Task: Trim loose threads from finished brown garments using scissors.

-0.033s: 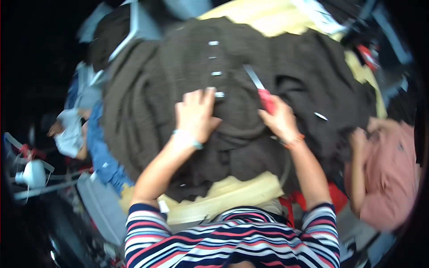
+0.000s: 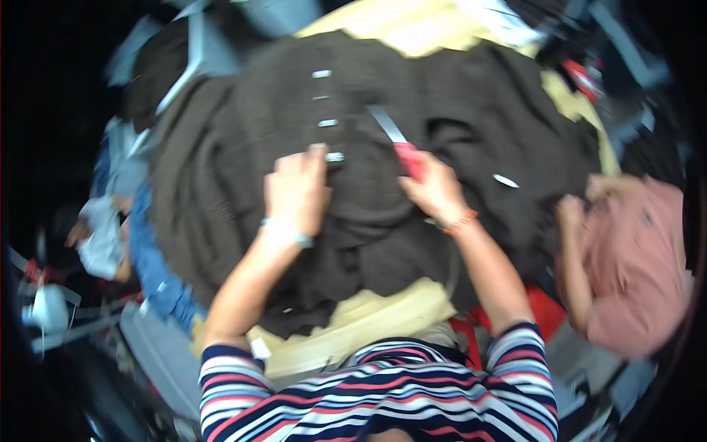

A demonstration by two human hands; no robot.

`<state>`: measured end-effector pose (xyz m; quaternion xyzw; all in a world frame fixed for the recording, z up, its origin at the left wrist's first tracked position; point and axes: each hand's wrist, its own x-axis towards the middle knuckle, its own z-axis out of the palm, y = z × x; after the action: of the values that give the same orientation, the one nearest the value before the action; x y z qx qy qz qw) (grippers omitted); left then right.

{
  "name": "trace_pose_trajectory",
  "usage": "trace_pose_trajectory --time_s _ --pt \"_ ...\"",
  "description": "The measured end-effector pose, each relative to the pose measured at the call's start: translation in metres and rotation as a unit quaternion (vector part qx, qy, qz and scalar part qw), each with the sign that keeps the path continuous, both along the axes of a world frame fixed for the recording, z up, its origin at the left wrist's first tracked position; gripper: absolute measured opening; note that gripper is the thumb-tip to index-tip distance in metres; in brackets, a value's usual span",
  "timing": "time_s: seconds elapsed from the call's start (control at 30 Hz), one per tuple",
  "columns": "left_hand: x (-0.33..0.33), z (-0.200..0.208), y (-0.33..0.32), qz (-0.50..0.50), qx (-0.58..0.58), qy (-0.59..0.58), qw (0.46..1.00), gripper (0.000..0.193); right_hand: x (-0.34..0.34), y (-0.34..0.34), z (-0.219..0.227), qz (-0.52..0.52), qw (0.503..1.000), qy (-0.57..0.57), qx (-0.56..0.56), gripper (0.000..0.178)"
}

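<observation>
Dark brown cloth (image 2: 383,169) lies spread and rumpled across the work surface in front of me. Small white label-like patches (image 2: 327,123) run in a column down its middle. My left hand (image 2: 298,188) rests on the cloth, fingers stretched out, the index fingertip beside the nearest patch. To its right, my right hand (image 2: 438,188) is closed around the red handle of a tool with a slim, pale metal blade (image 2: 388,125). The blade points up and left over the cloth. Motion blur hides whether it is a knife or closed scissors.
Yellow sheeting (image 2: 398,26) shows beyond the cloth and along its near edge. A small white slip (image 2: 506,180) lies on the cloth to the right. A person in pink (image 2: 633,265) is at the right edge, another in a pale top (image 2: 101,239) at the left, near blue fabric (image 2: 158,258).
The whole view has shifted, so cloth and hands sit farther left in the picture. Both hands keep nearly the same places on the cloth, and the red-handled tool stays in my right hand.
</observation>
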<state>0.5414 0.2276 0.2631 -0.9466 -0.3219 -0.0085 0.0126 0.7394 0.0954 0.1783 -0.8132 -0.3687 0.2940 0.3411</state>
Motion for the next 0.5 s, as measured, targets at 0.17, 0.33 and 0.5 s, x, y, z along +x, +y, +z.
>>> trace_pose_trajectory --time_s 0.17,0.33,0.5 --pt "-0.022 -0.010 0.026 0.011 -0.097 -0.156 0.983 0.035 -0.012 -0.008 0.049 0.069 0.978 0.121 0.153 0.045" --pt "0.016 0.058 -0.025 0.004 -0.531 -0.423 0.734 0.034 -0.022 -0.004 0.083 0.084 0.907 0.250 0.327 0.036" --pt "0.057 0.032 -0.026 -0.008 -0.585 -0.383 0.715 0.075 0.000 0.001 0.081 0.057 0.901 0.283 0.323 0.034"
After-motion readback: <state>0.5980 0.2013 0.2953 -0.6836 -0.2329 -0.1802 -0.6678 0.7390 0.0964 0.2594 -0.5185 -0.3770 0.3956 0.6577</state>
